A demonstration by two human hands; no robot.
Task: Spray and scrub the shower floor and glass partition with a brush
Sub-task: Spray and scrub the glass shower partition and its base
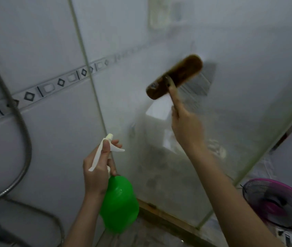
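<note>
My right hand [186, 129] grips the handle of a brown scrub brush [174, 76], raised high, its head pressed against the cloudy glass partition [239, 86]. The brush and hand are blurred. My left hand [97, 172] holds a green spray bottle [119, 204] by its white trigger head [106, 150], thumb on top, nozzle pointing up towards the glass. The bottle hangs lower left of the brush, near the glass's left edge. A wet strip of shower floor [141, 236] shows at the bottom.
A metal shower hose [24, 139] loops down the tiled wall [34, 50] at left, with a tap fitting at the bottom left corner. A pink-rimmed fan [275, 205] stands beyond the glass at right. A wooden sill [168, 216] runs under the partition.
</note>
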